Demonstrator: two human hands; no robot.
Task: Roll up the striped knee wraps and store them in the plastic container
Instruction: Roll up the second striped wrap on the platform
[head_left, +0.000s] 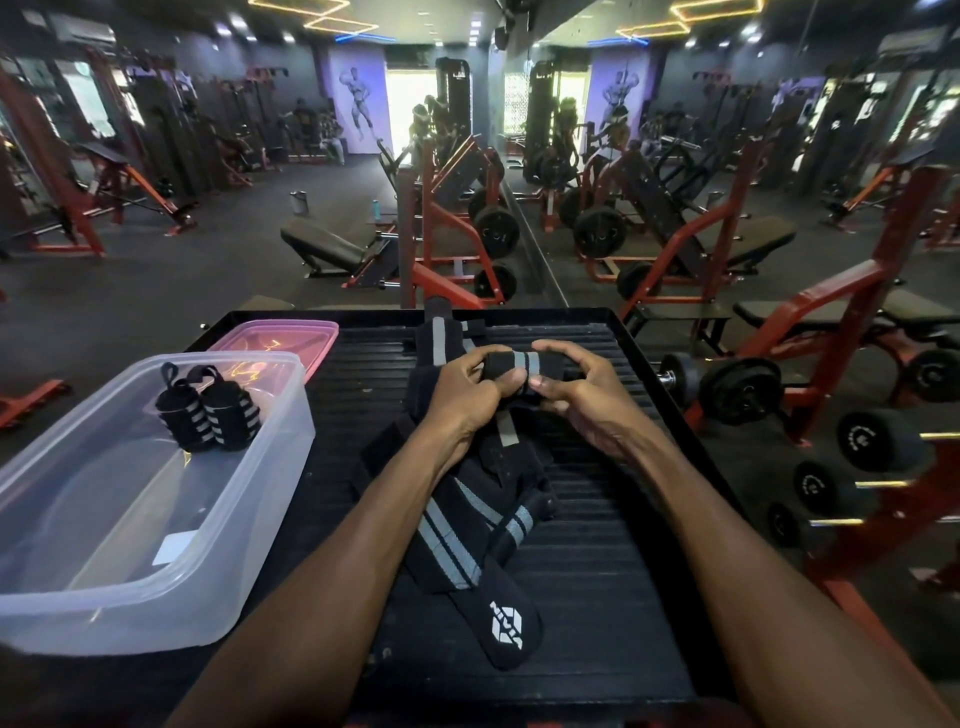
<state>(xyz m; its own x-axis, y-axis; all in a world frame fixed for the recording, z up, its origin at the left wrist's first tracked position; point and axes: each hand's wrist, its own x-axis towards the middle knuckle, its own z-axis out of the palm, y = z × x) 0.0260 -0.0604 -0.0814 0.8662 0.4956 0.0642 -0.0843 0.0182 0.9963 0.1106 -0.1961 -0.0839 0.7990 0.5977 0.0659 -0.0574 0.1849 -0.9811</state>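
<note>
Both hands work at the middle of the black ribbed bench (597, 545). Left hand (467, 395) and right hand (582, 395) each have a closed grip on the roll (519, 366), a part-wound black wrap with grey stripes held level between them, fingers curled over the top, thumbs underneath. Its loose tail (441, 338) runs away to the far edge of the bench. More unrolled wraps (467, 530) lie in a heap under the forearms, one end showing a white logo. Clear plastic container (130, 571) sits on the left near side; two rolled wraps (208, 410) stand side by side, touching, at its far end. Pink lid (275, 338) lies just beyond the container. Dumbbell rack (857, 467) to the right.
</note>
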